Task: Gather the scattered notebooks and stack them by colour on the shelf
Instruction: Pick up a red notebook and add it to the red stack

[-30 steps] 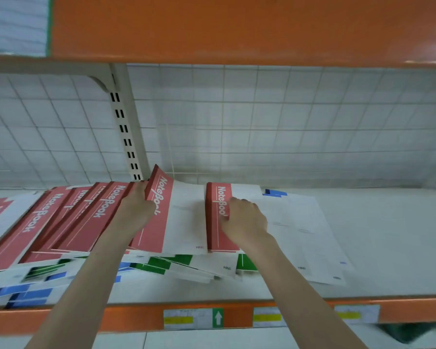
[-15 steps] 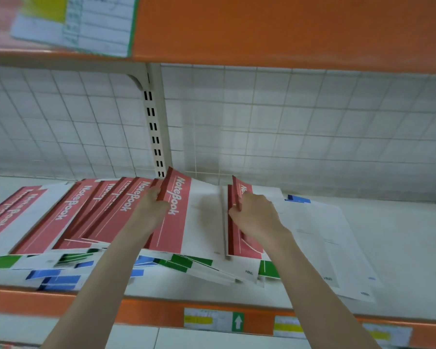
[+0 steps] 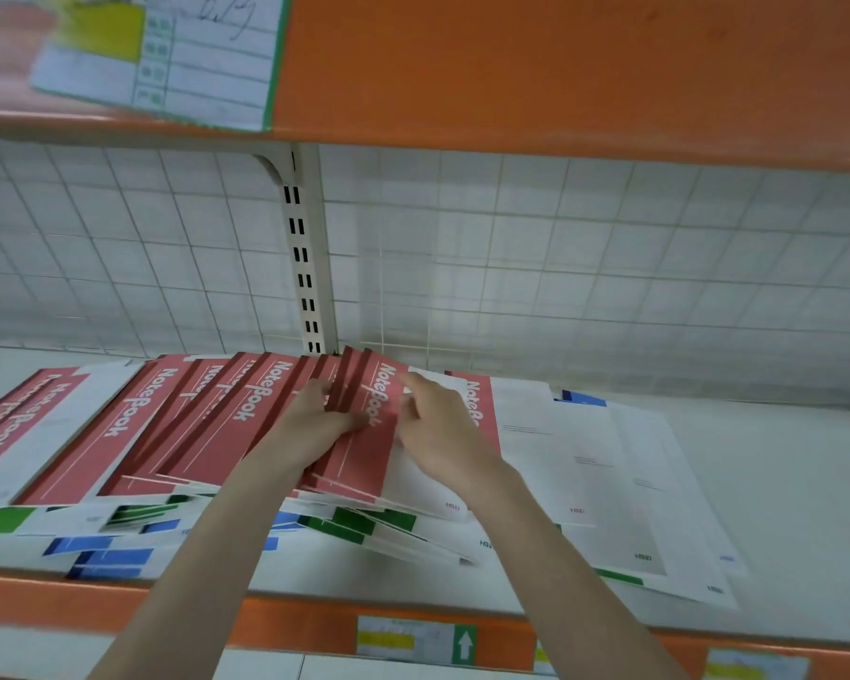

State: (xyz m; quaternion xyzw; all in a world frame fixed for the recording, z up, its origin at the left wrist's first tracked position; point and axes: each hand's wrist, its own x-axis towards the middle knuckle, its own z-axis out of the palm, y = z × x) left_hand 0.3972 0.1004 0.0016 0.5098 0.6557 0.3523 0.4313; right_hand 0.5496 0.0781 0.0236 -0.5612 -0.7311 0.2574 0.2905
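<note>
We see both hands at the middle of the shelf (image 3: 781,507), working on a fanned row of red notebooks (image 3: 207,429) that lean over one another from the left toward the centre. Our left hand (image 3: 315,424) grips the front edge of a small bundle of these red notebooks, its fingers (image 3: 315,387) curled over the spines, so the bundle sits tilted, raised at the back and resting lower toward us. Our right hand (image 3: 438,434) lies just beside it on the topmost red notebook (image 3: 364,449); its fingers (image 3: 413,382) are bent and slightly spread, the tips touching the white part of that cover near its upper corner, the thumb toward the red band. We cannot tell whether the thumb pinches the cover or merely presses it.

Immediately right of our right hand another red notebook (image 3: 482,409) lies flat, half hidden by the wrist. Farther right lie white-backed notebooks (image 3: 609,483), overlapping, with a blue corner (image 3: 582,399) showing behind them. Under the red row, near the shelf's front lip, green notebooks (image 3: 359,525) and blue notebooks (image 3: 114,557) poke out in a loose scatter. A slotted upright post (image 3: 305,267) stands against the wire grid behind, and a paper label (image 3: 168,56) hangs on the orange shelf above.
</note>
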